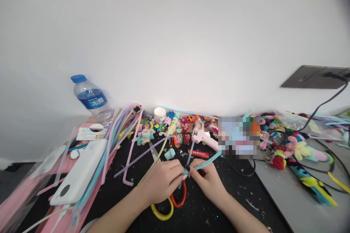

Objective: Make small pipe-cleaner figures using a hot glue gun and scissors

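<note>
Evidently, the left hand (166,179) and the right hand (207,177) are both pinching the pale-blue fuzzy stem (211,160) — its near end is sitting between them, beside a small dark spot (187,168), over the scissors (185,191) on the bench (226,204). It is looking light, soft-piled and probably bendy — gripping close to that end is likely giving the surest control.

Light-blue pipe cleaner (209,161): fuzzy, slender, gently curved, held near lower end, slanting up rightward; small black piece (187,168) at held end.
</note>
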`<action>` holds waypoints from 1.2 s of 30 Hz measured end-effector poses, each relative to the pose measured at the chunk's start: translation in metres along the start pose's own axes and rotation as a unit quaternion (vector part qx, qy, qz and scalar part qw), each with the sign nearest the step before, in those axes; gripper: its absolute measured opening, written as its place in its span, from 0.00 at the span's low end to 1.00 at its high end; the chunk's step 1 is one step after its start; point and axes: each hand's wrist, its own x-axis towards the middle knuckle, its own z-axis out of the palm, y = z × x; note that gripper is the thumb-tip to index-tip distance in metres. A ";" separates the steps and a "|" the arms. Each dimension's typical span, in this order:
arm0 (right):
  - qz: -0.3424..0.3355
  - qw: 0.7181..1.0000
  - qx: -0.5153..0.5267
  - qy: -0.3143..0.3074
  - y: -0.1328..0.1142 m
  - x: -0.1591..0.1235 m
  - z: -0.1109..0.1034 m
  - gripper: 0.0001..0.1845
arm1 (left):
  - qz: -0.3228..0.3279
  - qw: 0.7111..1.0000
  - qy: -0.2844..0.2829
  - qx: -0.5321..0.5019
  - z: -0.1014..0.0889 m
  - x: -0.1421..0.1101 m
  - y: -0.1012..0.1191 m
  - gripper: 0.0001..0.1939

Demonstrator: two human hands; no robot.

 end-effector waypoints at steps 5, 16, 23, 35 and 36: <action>-0.043 0.999 -0.025 -0.020 -0.002 0.000 0.000 0.09 | -0.027 0.991 0.027 -0.129 0.000 0.001 0.001 0.08; -0.023 1.000 -0.003 -0.010 -0.001 0.001 -0.005 0.18 | -0.107 0.971 0.051 -0.209 0.000 0.005 0.001 0.04; -0.039 0.997 0.050 -0.046 -0.002 -0.001 -0.003 0.15 | -0.107 0.964 0.034 -0.240 -0.001 0.006 0.002 0.06; -0.017 0.998 0.055 -0.020 -0.007 0.001 -0.002 0.14 | -0.152 0.938 0.066 -0.305 0.004 0.005 -0.006 0.08; 0.001 0.998 0.064 -0.007 -0.007 0.001 -0.003 0.14 | -0.162 0.925 0.072 -0.335 0.003 0.005 -0.007 0.08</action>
